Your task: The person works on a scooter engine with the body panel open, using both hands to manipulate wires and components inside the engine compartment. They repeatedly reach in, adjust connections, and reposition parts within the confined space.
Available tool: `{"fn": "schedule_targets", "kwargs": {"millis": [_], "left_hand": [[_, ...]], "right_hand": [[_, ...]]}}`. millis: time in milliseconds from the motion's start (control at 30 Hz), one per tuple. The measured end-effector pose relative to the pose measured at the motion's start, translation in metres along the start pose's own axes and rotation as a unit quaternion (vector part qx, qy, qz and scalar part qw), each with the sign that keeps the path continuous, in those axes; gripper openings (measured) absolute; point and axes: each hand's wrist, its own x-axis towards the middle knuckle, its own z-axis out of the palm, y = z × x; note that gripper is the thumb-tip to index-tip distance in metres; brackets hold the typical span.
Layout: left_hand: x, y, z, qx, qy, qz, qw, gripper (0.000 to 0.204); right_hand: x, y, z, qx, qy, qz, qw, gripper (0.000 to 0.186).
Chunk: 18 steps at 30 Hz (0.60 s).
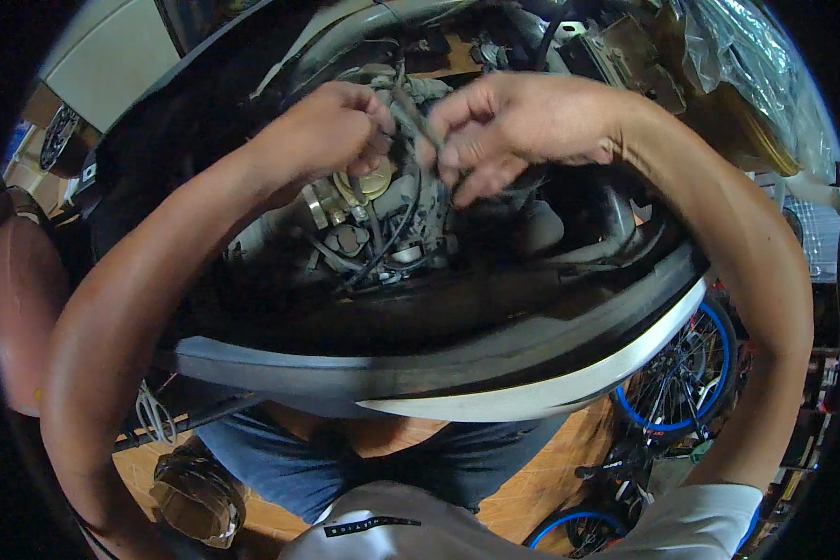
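Both my hands are over the engine bay of a scooter, whose dark body surrounds exposed machinery. My left hand (338, 129) is closed, its fingers curled down beside the engine parts; whatever they hold is hidden. Across from it, my right hand (487, 135) has bent fingers, smeared by motion, close to a grey rubber hose (414, 119). I cannot tell whether they grip the hose. Below my left hand sits a round brass-coloured cap (376, 179), with a brass fitting (315, 207) next to it. A thin black cable (409, 222) curves down among the dusty engine parts.
A grey and white side panel (532, 397) edges the scooter nearest me. Clear plastic wrapping (751, 65) covers something at the far right. Blue-rimmed bicycle wheels (730, 350) stand to the lower right. A crumpled brown bag (196, 495) lies on the floor at lower left.
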Motion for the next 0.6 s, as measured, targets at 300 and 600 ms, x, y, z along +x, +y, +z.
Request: {"fn": "schedule_targets", "kwargs": {"millis": [300,600], "left_hand": [[-0.001,0.021,0.026,0.42,-0.124,0.124,0.891,0.024],[0.042,0.042,0.09,0.549,-0.209,0.08,0.805,0.027]], "right_hand": [[-0.007,0.019,0.011,-0.303,-0.089,0.139,0.939,0.039],[-0.001,0.029,0.027,-0.474,-0.061,0.021,0.878,0.031]]}}
